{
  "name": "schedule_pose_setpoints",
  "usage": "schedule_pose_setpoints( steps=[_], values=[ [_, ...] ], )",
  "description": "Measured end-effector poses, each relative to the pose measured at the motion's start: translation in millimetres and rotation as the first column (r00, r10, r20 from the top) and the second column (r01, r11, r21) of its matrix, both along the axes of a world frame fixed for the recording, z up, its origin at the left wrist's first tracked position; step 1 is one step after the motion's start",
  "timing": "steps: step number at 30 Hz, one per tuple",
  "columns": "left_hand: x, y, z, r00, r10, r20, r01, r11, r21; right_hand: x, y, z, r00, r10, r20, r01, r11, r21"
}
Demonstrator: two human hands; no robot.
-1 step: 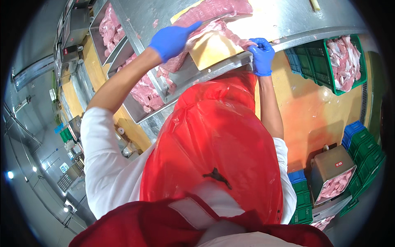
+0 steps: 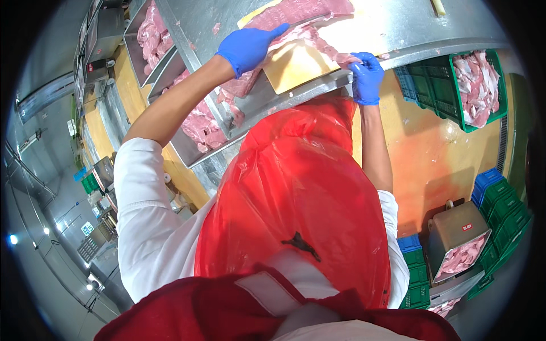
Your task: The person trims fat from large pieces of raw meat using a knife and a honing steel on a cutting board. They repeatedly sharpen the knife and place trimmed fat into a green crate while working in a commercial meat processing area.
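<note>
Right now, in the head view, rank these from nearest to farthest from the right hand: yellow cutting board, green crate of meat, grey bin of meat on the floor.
From the right hand:
1. Yellow cutting board, just to its left on the table.
2. Green crate of meat, off to the right.
3. Grey bin of meat, down on the floor, lower right.

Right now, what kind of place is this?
It looks like a meat-cutting plant: raw meat on a cutting board, metal trays full of meat, and a green crate holding more.

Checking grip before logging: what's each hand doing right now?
Left hand: open, flat on the raw meat slab.
Right hand: pinching the meat strip at the cutting board edge.
</note>
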State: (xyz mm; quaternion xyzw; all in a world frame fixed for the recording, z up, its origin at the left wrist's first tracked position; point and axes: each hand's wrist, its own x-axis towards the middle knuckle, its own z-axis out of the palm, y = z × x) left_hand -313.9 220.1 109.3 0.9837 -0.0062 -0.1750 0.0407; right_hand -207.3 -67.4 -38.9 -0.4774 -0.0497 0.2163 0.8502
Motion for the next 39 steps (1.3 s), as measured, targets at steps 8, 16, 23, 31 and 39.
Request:
schedule_pose_setpoints(
  steps=[8, 16, 23, 31, 39],
  values=[
    [-21.3, 3.2, 24.4, 0.991, 0.043, -0.129, -0.035, 0.997, 0.065, 6.2, -5.7, -1.0, 0.995, 0.002, -0.097, 0.009, 0.993, 0.114],
    [40.9, -13.4, -14.8, 0.99, -0.108, -0.09, 0.11, 0.994, 0.018, -4.0, 5.3, 18.3, 0.996, 0.043, -0.083, -0.031, 0.99, 0.14],
    [4.9, 35.2, -5.5, 0.982, -0.118, -0.149, 0.127, 0.991, 0.052, 21.3, 23.1, 60.9, 0.966, 0.07, -0.248, -0.036, 0.99, 0.138],
    [7.4, 55.6, -2.3, 0.939, -0.097, -0.329, 0.073, 0.994, -0.086, 49.0, 28.7, 96.0, 0.877, 0.38, -0.294, -0.271, 0.896, 0.351],
    [-11.2, 81.8, 25.8, 0.907, -0.146, -0.394, 0.124, 0.989, -0.083, 52.1, 26.5, 142.6, 0.806, 0.518, -0.287, -0.301, 0.775, 0.556]
  ],
)
